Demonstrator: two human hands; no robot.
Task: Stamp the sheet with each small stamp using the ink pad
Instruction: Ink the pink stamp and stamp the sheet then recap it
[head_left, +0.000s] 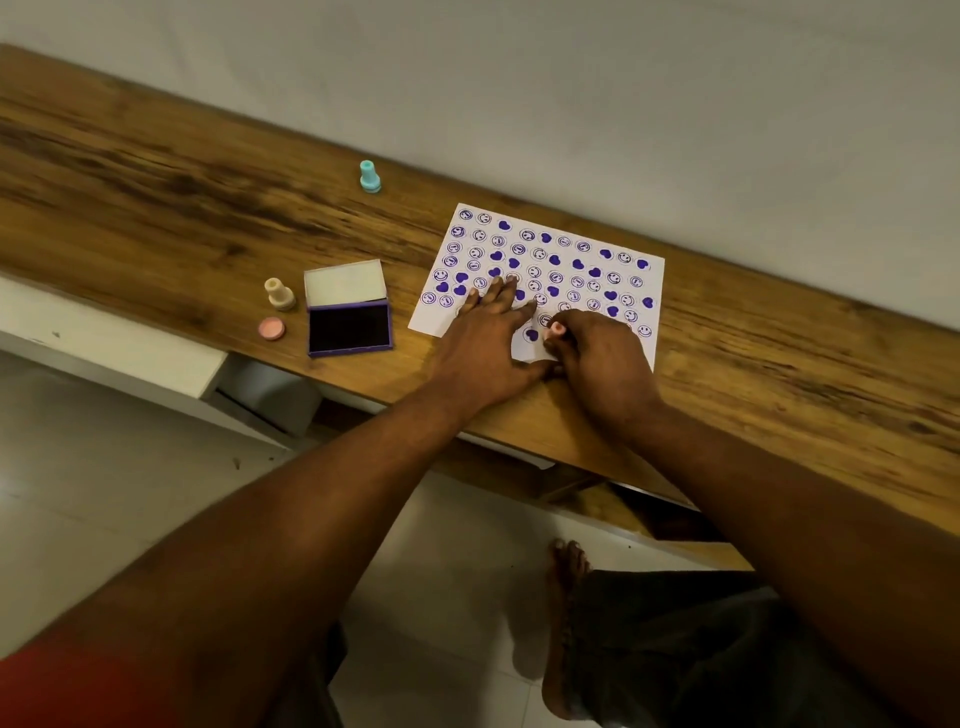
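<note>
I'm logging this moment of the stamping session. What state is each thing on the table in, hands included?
Ink pad: open, lid folded back, dark pad exposed.
Sheet: flat on the table, mostly covered in purple prints.
Pink stamp: gripped, pressed on the sheet.
Pink cap: off, lying beside the pad.
Cream stamp: standing upright, unused.
Teal stamp: standing upright, apart.
Left hand: flat, holding the sheet.
Right hand: closed on the pink stamp.

- A long wooden bench (156, 208) with dark, streaked grain runs slantwise across the view.
- Behind it stands a plain, pale wall (571, 78).
- Below lies a floor (104, 493) of light glossy tiles.
- The light is dim and warm.
</note>
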